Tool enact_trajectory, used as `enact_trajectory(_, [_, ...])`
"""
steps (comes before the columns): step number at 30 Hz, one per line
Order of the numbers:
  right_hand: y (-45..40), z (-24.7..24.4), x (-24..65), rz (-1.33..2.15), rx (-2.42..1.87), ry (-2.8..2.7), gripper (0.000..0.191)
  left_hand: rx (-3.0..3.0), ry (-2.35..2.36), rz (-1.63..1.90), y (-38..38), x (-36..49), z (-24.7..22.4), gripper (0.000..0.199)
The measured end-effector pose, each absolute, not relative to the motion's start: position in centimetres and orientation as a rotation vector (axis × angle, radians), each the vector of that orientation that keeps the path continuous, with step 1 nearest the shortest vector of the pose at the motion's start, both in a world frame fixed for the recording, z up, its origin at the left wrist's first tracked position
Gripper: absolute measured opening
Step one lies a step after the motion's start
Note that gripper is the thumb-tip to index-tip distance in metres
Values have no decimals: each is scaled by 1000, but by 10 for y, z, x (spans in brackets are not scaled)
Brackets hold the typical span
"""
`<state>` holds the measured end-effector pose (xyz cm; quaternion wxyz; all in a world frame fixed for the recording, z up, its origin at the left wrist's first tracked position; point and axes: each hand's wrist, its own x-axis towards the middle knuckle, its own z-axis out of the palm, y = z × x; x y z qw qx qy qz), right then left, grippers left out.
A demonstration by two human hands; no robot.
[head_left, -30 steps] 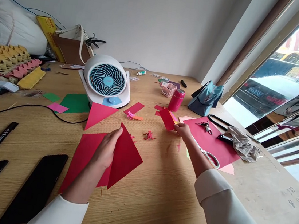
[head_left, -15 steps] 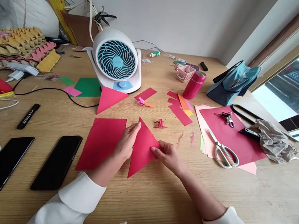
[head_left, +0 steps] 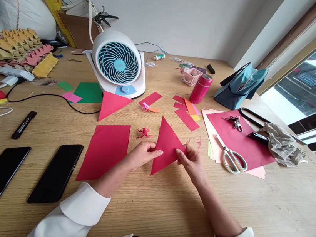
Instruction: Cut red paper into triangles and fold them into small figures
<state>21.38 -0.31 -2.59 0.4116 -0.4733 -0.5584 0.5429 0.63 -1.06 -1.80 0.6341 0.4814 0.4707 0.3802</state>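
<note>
A red paper triangle (head_left: 166,147) is held up between both my hands. My left hand (head_left: 143,155) pinches its long left edge, thumb in front. At the right corner, my right hand (head_left: 193,162) grips it between thumb and fingers. Just behind my left hand lies a small folded red paper figure (head_left: 144,132). A flat red paper sheet (head_left: 104,152) lies left of my left hand. Farther back, another red paper triangle (head_left: 113,105) rests against the base of the white fan (head_left: 118,64).
Two black phones (head_left: 56,173) and a black marker (head_left: 24,125) lie at left. White-handled scissors (head_left: 234,161) and keys (head_left: 236,123) rest on stacked paper at right. Paper strips (head_left: 187,119), a pink thermos (head_left: 201,89) and a teal bag (head_left: 240,86) stand or lie behind.
Both hands have moved right with the paper triangle. My left hand has slid from the upper part of its left edge to lower down. The small folded figure now shows left of the triangle.
</note>
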Motion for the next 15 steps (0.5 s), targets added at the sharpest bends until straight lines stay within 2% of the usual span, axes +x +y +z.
enact_trajectory(8, [-13,-26,207,1342,-1091,-1416,36,1186,1131,1041,-11,13,-11,28])
enact_trajectory(13, [-19,-24,218,765,-1074,-1654,9,1142,1083,1108,-14,7,8,29])
enact_trajectory(14, [-20,-22,222,652,-1034,-1704,6,1111,1044,1105,-15,5,12,31])
enact_trajectory(15, [-21,-19,226,552,-993,-1748,11,1075,1000,1091,-16,2,15,33])
